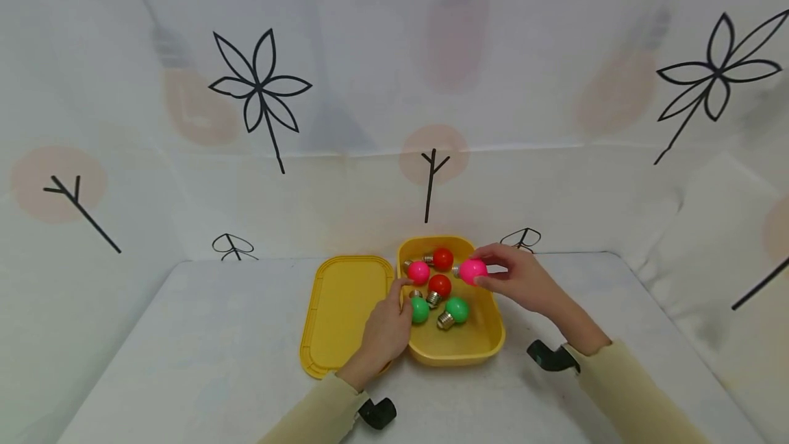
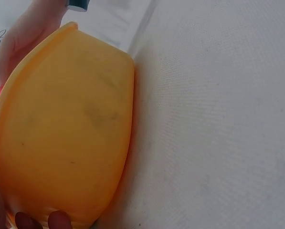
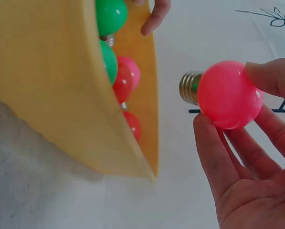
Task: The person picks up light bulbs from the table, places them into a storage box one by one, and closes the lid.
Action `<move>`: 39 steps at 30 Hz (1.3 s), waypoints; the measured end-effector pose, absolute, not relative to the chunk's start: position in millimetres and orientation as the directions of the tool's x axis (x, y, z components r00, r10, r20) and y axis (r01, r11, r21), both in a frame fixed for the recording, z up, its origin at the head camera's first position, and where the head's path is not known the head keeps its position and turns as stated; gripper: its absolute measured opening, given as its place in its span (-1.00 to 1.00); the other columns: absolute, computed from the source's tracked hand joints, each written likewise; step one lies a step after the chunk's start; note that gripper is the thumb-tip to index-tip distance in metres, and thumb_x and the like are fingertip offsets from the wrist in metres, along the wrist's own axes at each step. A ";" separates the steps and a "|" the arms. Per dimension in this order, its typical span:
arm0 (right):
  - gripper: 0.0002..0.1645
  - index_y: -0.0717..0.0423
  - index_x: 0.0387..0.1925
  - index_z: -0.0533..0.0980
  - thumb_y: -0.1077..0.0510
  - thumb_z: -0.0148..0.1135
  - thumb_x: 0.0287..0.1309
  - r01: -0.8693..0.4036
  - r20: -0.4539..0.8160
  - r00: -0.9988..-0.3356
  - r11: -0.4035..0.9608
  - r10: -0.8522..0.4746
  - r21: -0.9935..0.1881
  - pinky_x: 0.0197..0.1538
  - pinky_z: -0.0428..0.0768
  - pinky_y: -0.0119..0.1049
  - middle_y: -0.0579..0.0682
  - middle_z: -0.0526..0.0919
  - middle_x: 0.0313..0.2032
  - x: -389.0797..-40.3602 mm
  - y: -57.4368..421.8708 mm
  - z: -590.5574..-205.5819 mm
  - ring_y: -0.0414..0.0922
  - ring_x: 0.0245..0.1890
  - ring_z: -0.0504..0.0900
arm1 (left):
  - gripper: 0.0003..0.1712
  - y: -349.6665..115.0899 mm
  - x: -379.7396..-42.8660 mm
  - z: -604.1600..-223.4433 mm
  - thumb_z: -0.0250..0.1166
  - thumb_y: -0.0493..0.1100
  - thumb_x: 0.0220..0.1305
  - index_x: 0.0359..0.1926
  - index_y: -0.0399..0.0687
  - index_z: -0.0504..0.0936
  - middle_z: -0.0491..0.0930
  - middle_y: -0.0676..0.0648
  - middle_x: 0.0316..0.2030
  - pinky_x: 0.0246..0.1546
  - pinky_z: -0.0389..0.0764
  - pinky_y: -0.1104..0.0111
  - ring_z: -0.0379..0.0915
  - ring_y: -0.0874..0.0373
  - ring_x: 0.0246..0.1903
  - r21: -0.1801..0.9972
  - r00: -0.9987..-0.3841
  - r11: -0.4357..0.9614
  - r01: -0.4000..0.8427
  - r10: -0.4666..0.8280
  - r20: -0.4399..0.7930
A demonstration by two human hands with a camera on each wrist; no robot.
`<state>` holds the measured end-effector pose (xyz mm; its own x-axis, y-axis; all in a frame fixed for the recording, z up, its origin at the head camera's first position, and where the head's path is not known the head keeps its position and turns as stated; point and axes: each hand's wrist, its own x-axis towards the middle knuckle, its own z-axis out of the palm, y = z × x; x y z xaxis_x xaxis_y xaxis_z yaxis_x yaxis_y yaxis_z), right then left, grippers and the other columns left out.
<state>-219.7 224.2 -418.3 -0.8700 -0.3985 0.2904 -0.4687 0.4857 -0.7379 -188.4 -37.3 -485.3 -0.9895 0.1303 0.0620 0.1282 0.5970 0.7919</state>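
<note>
My right hand (image 1: 520, 276) pinches a round pink light bulb (image 1: 473, 271) between thumb and fingers, above the right rim of a yellow plastic box (image 1: 487, 348). In the right wrist view the bulb's threaded metal base (image 3: 189, 88) points toward the box. My left hand (image 1: 387, 324) grips the left rim of the box, and in the left wrist view its fingertips (image 2: 60, 219) lie against the outer wall. Inside the box are two red bulbs (image 1: 442, 259), another pink bulb (image 1: 418, 273) and two green bulbs (image 1: 457, 310). The left hand partly covers one green bulb.
A flat yellow lid (image 1: 345, 314) lies on the white table (image 1: 203, 341), left of the box and partly under the left forearm. Behind the table hangs a pale cloth (image 1: 370, 88) with printed flowers. Dark wrist devices (image 1: 551, 356) stick out from both sleeves.
</note>
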 end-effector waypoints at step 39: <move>-0.51 0.20 0.16 0.51 0.17 0.34 0.20 -0.180 -0.037 -0.778 0.279 -0.627 -0.943 0.12 0.55 -0.09 0.17 0.45 0.19 -263.6 184.9 -436.9 0.12 0.12 0.52 | -0.62 -36.9 -188.4 -485.6 -0.01 -0.12 0.52 0.29 0.06 0.36 0.24 0.05 -0.74 -0.73 0.19 0.37 0.19 0.17 -0.77 0.789 -0.987 0.596 0.152 0.135 0.088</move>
<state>-263.6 184.9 -436.9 -0.7782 -0.6269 -0.0371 -0.1797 0.2788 -0.9434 -188.4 -36.9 -485.6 -0.9869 0.1352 0.0879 0.1519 0.5957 0.7887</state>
